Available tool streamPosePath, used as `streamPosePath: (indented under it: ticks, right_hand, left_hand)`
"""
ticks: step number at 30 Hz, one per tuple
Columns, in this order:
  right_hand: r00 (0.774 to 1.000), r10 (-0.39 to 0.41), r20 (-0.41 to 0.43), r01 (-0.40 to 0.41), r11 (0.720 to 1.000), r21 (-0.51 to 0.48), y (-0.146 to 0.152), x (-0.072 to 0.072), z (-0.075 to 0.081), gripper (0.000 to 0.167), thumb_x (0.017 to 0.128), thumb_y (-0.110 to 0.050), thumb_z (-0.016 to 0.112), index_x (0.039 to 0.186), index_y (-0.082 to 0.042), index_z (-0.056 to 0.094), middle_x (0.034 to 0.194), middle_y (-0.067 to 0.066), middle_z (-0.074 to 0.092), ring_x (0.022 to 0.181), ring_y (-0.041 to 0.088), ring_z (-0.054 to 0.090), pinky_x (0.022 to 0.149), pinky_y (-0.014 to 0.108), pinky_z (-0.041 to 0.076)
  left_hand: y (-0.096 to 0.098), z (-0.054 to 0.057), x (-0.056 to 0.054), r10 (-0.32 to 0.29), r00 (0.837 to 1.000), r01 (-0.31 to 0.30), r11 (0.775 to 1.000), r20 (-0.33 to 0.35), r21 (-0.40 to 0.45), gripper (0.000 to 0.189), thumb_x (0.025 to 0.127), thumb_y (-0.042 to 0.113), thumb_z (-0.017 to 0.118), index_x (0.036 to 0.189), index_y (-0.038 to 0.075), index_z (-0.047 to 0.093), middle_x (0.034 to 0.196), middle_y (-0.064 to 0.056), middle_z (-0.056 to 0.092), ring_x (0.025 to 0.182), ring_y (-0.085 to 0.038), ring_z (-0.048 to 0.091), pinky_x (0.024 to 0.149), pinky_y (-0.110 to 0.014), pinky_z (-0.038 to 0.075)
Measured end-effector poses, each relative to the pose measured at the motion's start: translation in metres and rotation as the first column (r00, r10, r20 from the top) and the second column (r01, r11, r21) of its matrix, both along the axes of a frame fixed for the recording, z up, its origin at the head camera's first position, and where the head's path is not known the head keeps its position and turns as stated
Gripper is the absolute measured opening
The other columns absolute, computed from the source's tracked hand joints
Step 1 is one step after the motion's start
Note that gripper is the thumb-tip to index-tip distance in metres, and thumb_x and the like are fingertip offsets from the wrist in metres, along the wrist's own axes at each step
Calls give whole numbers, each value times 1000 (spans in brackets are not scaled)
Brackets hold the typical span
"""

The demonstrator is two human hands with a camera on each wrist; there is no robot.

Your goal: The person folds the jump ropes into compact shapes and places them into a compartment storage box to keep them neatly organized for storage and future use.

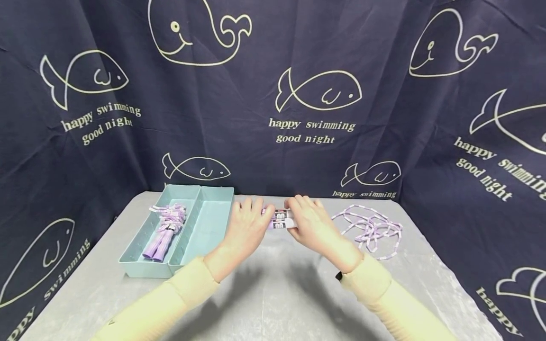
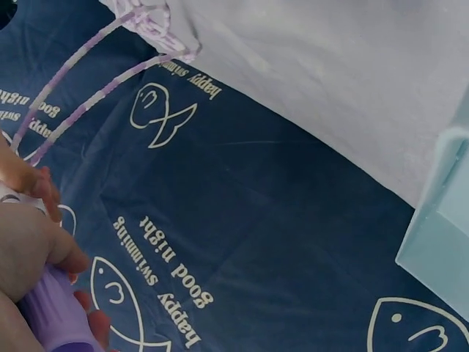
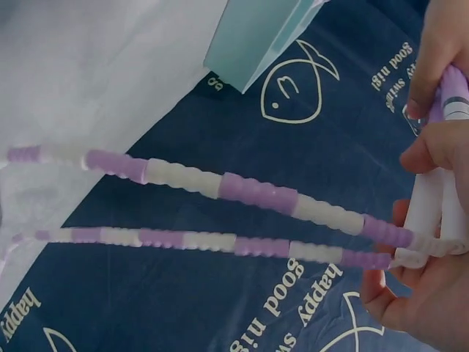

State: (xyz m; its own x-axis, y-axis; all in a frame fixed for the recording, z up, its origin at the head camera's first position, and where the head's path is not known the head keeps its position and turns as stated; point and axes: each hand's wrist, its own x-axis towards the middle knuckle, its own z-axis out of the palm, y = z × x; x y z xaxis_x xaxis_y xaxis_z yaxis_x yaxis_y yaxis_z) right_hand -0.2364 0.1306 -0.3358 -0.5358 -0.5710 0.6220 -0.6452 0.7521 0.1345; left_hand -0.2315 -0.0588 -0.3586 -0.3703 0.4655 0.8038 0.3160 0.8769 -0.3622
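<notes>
Both hands hold the two purple handles point(image 1: 280, 219) of a beaded skipping rope, just above the grey table at its middle back. My left hand point(image 1: 249, 226) grips the purple handle ends point(image 2: 57, 312), with fingers curled round them. My right hand point(image 1: 308, 221) grips the white ends point(image 3: 438, 209) where the rope joins. The purple and white beaded rope point(image 1: 372, 229) trails to the right in a loose heap on the table. Two strands of the rope point(image 3: 220, 213) run taut from the right hand.
A pale blue tray point(image 1: 213, 222) with two long compartments stands at the left; its left compartment holds a second bundled purple skipping rope point(image 1: 165, 229). A dark blue whale-print cloth point(image 1: 315, 109) hangs behind and at both sides. The grey table point(image 1: 273, 293) stretches toward me.
</notes>
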Motion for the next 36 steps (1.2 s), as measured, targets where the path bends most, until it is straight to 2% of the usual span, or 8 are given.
streamPosePath:
  ticks: [4, 7, 14, 17, 23, 26, 30, 36]
  right_hand:
    - [999, 0, -34, 1, 1000, 8, 1, 1, -2, 30, 72, -14, 70, 95, -9, 52, 83, 1, 54, 75, 23, 53, 65, 35, 34]
    - [999, -3, -49, 4, 1000, 20, 2, 1, -3, 27, 72, -13, 70, 91, -8, 51, 82, 3, 53, 75, 24, 53, 64, 35, 34]
    - [998, -45, -43, 47, 998, 31, 3, 0, -3, 32, 68, -8, 72, 89, -7, 49, 78, 5, 49, 70, 25, 48, 61, 34, 31]
    - [998, -51, -24, 52, 998, 22, 1, 1, -2, 31, 69, -9, 72, 90, -7, 50, 78, 5, 49, 70, 25, 48, 61, 34, 32]
    - [999, -40, 7, 40, 999, -6, 0, 2, 0, 27, 72, -8, 70, 91, -7, 51, 79, 4, 51, 71, 25, 51, 61, 35, 35]
    - [999, -28, 35, 29, 999, -20, 2, 2, 3, 30, 71, -8, 70, 95, -7, 52, 83, 4, 52, 76, 25, 53, 65, 36, 39]
    - [995, -19, 94, 23, 999, -46, 9, 0, 9, 43, 66, -7, 71, 105, -8, 52, 91, 3, 54, 85, 24, 54, 70, 38, 42]
    - [988, 16, 153, 1, 994, -111, 23, -4, 9, 52, 65, -11, 72, 112, -8, 51, 90, 4, 54, 83, 20, 52, 69, 38, 42]
  left_hand:
    - [1, 2, 1, 4, 1000, -4, 1000, -19, 21, 5, 81, 8, 51, 81, 13, 53, 75, -6, 51, 67, -25, 49, 54, -36, 33]
    - [2, 4, 1, 5, 1000, -4, 1000, -16, 15, 5, 80, 7, 52, 79, 13, 52, 75, -6, 51, 69, -25, 50, 56, -37, 34]
    - [5, 4, 5, 8, 999, -9, 999, -34, -33, 20, 87, 5, 39, 96, 14, 55, 82, -8, 53, 76, -26, 50, 64, -38, 37]
    - [7, 3, 4, -5, 997, 4, 1000, -79, -8, 25, 90, 4, 34, 97, 17, 55, 82, -9, 53, 75, -27, 50, 62, -39, 37]
    - [7, 6, 0, -23, 988, 25, 1000, -153, 10, 28, 91, 1, 31, 90, 19, 53, 79, -7, 51, 70, -26, 47, 56, -36, 32]
    - [6, 9, -1, -26, 988, 25, 1000, -154, -7, 29, 92, 2, 31, 89, 19, 54, 77, -5, 50, 66, -25, 46, 54, -34, 30]
    - [2, 11, -4, -35, 988, 34, 999, -153, -7, 27, 91, 2, 32, 89, 17, 54, 75, -6, 49, 64, -25, 44, 56, -35, 32]
    - [-5, 15, -6, -61, 986, 63, 998, -157, 3, 26, 91, 1, 32, 89, 15, 54, 75, -7, 48, 65, -26, 43, 57, -37, 34]
